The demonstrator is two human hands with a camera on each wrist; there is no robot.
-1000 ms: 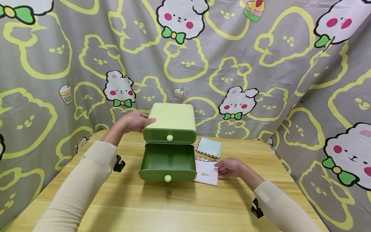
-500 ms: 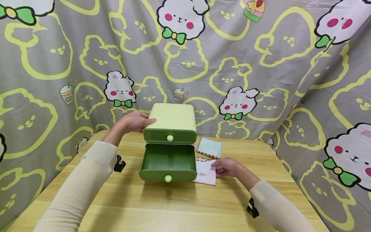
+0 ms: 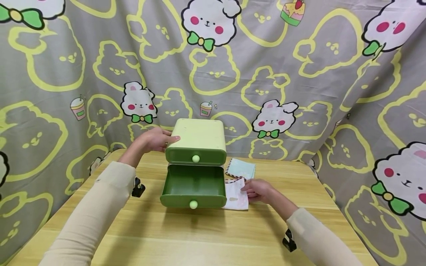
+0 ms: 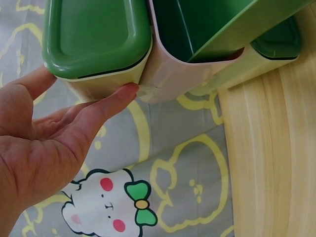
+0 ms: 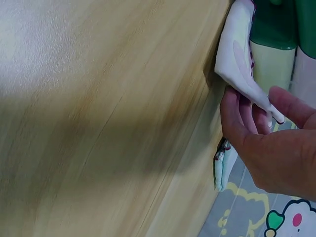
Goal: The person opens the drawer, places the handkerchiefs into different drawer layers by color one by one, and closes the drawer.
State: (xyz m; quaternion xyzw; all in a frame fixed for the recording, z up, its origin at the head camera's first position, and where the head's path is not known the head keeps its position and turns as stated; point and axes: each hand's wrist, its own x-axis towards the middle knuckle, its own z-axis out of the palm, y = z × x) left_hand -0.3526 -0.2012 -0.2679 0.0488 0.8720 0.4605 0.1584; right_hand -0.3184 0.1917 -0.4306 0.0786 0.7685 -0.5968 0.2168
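A small drawer cabinet (image 3: 199, 133) with a pale yellow top and green drawer fronts stands on the table, its middle drawer (image 3: 194, 181) pulled out with nothing visible inside. My left hand (image 3: 155, 140) holds the cabinet's upper left side, thumb on the top and fingers along the side (image 4: 64, 131). With thumb and fingers, my right hand (image 3: 259, 190) pinches a folded white cloth (image 3: 235, 197) beside the open drawer; its far edge is lifted in the right wrist view (image 5: 242, 54). Just behind lies a folded light blue cloth (image 3: 241, 168) with a checkered edge.
A wooden table (image 3: 199, 240) extends under everything. A grey curtain (image 3: 226, 81) with cartoon prints hangs behind and at both sides. Below the open drawer sits another green drawer front (image 4: 281, 39). Black wrist mounts (image 3: 138, 187) hang under both sleeves.
My right hand has moved slightly left and away from me, and the white cloth's back edge has risen and wrinkled. My left hand and the cabinet stay put.
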